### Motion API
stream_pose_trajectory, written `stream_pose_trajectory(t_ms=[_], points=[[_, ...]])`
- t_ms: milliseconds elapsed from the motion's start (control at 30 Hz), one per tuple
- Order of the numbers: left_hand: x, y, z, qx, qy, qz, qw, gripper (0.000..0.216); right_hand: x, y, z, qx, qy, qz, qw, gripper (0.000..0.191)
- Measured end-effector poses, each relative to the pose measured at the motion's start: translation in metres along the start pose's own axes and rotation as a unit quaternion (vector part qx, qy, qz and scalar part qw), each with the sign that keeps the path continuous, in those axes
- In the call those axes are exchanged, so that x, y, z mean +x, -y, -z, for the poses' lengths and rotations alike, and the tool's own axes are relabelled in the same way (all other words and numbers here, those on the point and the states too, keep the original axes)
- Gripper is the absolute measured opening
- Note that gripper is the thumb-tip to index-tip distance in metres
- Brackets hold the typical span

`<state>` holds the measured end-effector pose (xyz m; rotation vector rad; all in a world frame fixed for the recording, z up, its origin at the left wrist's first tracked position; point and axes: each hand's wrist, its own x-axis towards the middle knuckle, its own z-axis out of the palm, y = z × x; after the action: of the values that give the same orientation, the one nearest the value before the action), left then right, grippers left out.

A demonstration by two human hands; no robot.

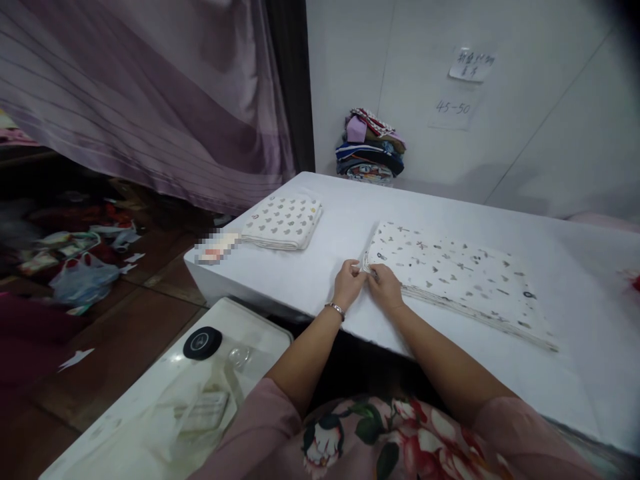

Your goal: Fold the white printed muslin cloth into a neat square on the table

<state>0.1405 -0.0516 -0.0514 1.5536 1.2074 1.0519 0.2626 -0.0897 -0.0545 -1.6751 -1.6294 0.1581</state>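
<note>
A long folded white cloth (460, 273) with a small grey and brown print lies flat on the white table. At its near left corner my left hand (349, 283) pinches the edge, fingers closed. My right hand (385, 285) is close beside it, thumb and fingers closed on the same corner. The fingertips of both hands almost meet, and the bit of cloth between them is partly hidden. Farther left rests a smaller folded white cloth (284, 221) with grey motifs, apart from both hands.
The white table (345, 200) runs along a wall. Behind it a pile of folded clothes (371, 150) stands against the wall. A lower white surface (250, 320) at the near left bears a round black object (203, 343) and plastic bags. A purple curtain (200, 87) hangs at the left.
</note>
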Motion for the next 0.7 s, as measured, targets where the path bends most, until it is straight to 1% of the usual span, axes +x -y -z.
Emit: stream_pose_trajectory(t_ms=[100,233,400,500,600,700], points=[[-0.003,-0.005,0.002,0.012,0.008,0.000,1.000,0.035,0.000,-0.001,-0.001,0.004,0.018,0.029,0.999,0.022],[-0.003,-0.012,0.003,0.037,-0.003,0.008,0.999,0.029,0.000,-0.002,0.000,0.033,0.019,0.064,0.997,0.023],[-0.003,-0.018,0.002,0.084,-0.013,0.014,0.996,0.023,-0.003,-0.003,0.002,0.054,0.026,0.082,0.995,0.036],[-0.001,-0.019,0.004,0.089,-0.017,0.016,0.996,0.024,-0.003,-0.003,0.002,0.049,0.026,0.085,0.995,0.043],[0.006,-0.015,0.006,0.080,-0.021,0.015,0.996,0.023,-0.003,-0.001,0.002,0.026,0.044,0.092,0.994,0.047],[0.016,-0.010,0.007,0.094,-0.019,-0.007,0.995,0.023,-0.004,0.005,0.005,-0.013,0.064,0.099,0.993,0.049]])
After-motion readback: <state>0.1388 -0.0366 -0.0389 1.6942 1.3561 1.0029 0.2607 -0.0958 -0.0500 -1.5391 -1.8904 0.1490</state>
